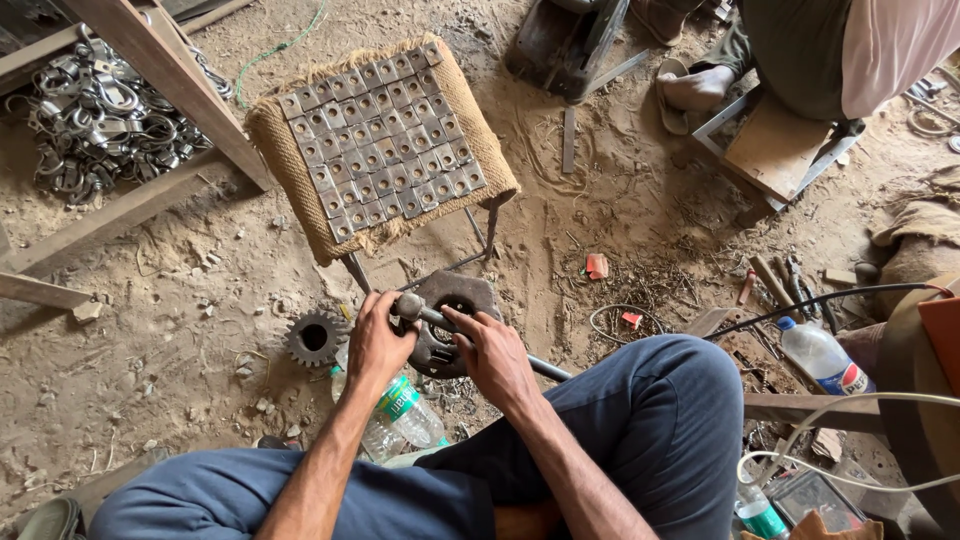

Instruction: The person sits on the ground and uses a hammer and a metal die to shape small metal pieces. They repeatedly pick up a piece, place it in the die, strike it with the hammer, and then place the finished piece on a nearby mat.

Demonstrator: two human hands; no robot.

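Observation:
My left hand is wrapped around the thick end of a grey metal rod that runs back toward my right knee. My right hand grips the same rod a little further along, fingers closed over it. Beneath both hands lies a rusty round metal block with a hole on the dirt floor. Just beyond it stands a stool covered in burlap with several small square metal plates laid in rows on top.
A toothed gear lies left of my hands, a plastic bottle under my left forearm. A heap of metal clamps sits at upper left by wooden beams. Another person's sandalled foot is at upper right; another bottle and cables at right.

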